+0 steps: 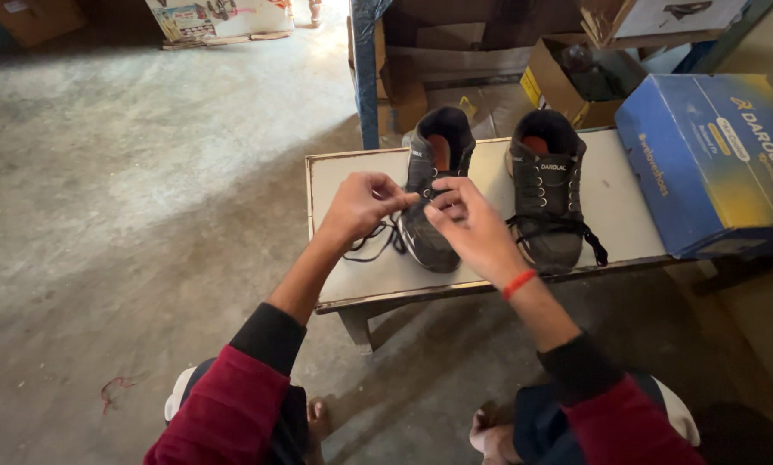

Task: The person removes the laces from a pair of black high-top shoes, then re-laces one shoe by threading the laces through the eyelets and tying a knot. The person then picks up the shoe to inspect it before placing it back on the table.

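Observation:
Two dark grey shoes with orange insoles stand side by side on a small white table (610,215). Over the left shoe (429,232) my left hand (361,207) pinches a black lace (374,245), whose loose end hangs in a loop onto the tabletop. My right hand (473,228) has its fingers closed on the lace at the shoe's eyelets, covering part of the upper. The right shoe (548,198) sits untouched, its laces tied and trailing off its side. A red band circles my right wrist.
A blue and yellow cardboard box (714,164) rests on the table's right end. Open cartons (576,77) and a blue post (367,77) stand behind the table. Bare concrete floor (145,172) spreads to the left. My knees and bare feet are below the table's front edge.

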